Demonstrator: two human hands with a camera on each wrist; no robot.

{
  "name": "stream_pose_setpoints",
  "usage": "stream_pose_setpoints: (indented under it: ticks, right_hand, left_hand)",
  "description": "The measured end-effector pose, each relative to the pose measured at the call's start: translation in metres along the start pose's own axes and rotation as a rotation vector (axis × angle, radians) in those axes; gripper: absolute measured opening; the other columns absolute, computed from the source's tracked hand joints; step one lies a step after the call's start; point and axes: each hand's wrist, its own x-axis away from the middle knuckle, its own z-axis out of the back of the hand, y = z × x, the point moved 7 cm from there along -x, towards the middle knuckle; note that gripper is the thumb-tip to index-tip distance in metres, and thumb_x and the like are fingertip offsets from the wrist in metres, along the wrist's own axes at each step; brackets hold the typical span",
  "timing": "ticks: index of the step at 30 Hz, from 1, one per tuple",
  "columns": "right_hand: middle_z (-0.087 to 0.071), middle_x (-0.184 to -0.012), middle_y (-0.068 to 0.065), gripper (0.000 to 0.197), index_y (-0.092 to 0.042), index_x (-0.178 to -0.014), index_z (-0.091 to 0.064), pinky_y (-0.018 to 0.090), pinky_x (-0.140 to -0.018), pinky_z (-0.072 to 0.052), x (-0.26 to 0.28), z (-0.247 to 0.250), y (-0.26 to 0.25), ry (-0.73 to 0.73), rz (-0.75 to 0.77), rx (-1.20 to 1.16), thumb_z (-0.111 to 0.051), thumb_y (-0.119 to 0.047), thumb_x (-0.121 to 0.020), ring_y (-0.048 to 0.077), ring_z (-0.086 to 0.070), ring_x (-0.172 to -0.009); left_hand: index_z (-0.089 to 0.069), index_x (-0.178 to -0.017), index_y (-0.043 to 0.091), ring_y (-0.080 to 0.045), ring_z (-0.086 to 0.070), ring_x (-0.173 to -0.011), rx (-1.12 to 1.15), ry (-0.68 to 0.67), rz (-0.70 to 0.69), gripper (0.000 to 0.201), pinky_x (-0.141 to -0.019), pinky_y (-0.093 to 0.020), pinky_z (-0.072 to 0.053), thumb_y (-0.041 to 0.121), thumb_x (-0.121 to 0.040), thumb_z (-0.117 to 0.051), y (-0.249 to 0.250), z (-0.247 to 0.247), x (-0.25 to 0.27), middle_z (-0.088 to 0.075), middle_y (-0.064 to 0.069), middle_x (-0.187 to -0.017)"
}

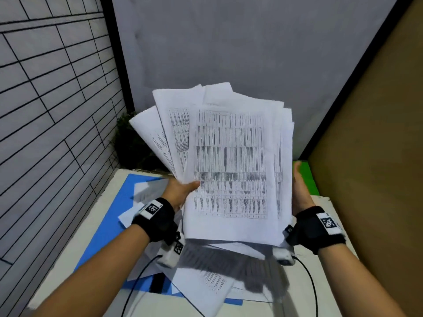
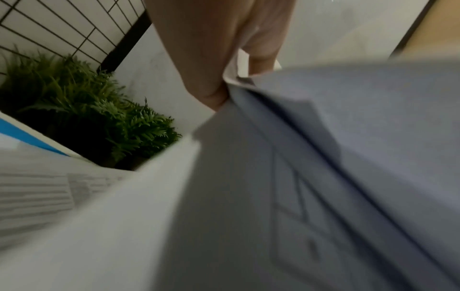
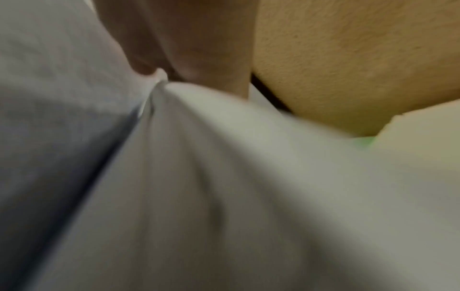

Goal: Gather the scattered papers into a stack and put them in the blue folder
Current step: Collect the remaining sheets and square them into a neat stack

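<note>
White papers (image 1: 231,165), a loose fanned bunch, are up in the air between both hands, over the surface (image 1: 329,227). Left hand (image 1: 180,191) has its grip pinching the left edge, thumb on the printed front. Right hand (image 1: 299,188) lies against the right edge; can't tell its grip. Blue folder (image 1: 114,216) lies open underneath, more sheets (image 1: 206,287) on it.

No text can be read anywhere. The top sheet (image 1: 231,165) of the held papers carries a printed table of dense rows and columns, too small and blurred to make out, and the sheets fanned behind it and the ones lying on the bench (image 1: 212,282) show the same unreadable print. Each wrist band (image 1: 153,208) bears a black-and-white square code marker, with no letters or numbers legible
</note>
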Motion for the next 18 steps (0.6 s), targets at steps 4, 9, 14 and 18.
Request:
stream_pose_setpoints:
  ticks: [4, 9, 14, 18]
  right_hand:
    - [-0.075, -0.093, 0.002, 0.099, -0.020, -0.108, -0.063, 0.039, -0.081, -0.055, 0.002, 0.005, 0.016, -0.109, -0.014, 0.054, -0.072, -0.075, -0.027, 0.015, -0.072, -0.084]
    - [-0.075, -0.072, -0.010, 0.073, -0.017, -0.090, -0.060, 0.020, -0.063, -0.057, -0.007, 0.009, 0.007, 0.071, 0.265, 0.069, -0.092, -0.028, -0.025, 0.005, -0.070, -0.068]
    - [-0.072, -0.064, -0.018, 0.040, -0.019, -0.069, -0.071, 0.011, -0.064, -0.052, -0.009, 0.001, -0.001, 0.037, 0.363, 0.113, -0.086, -0.009, -0.033, -0.004, -0.065, -0.064]
    - [-0.073, -0.065, -0.015, 0.048, -0.018, -0.067, -0.074, 0.012, -0.062, -0.052, -0.013, -0.003, 0.005, 0.019, 0.346, 0.063, -0.091, -0.026, -0.023, -0.003, -0.066, -0.063]
  left_hand:
    - [-0.056, -0.108, -0.008, -0.009, -0.066, -0.060, -0.002, 0.063, -0.050, 0.032, -0.058, -0.022, -0.057, -0.006, -0.077, -0.063, -0.004, 0.002, -0.002, -0.071, -0.009, -0.083]
    - [-0.064, -0.075, 0.010, -0.003, -0.066, -0.057, -0.004, -0.057, -0.097, 0.013, -0.065, -0.022, -0.054, -0.002, -0.073, -0.069, 0.013, -0.011, 0.003, -0.071, 0.009, -0.055]
    - [-0.062, -0.093, 0.009, 0.003, -0.063, -0.069, -0.121, -0.120, -0.206, 0.048, -0.077, -0.019, -0.052, 0.024, -0.052, -0.083, 0.037, -0.013, 0.002, -0.068, 0.012, -0.075]
    - [-0.057, -0.094, 0.019, 0.007, -0.066, -0.072, -0.081, -0.182, -0.285, 0.070, -0.069, -0.015, -0.056, 0.032, -0.031, -0.085, 0.041, -0.017, 0.000, -0.073, 0.017, -0.073]
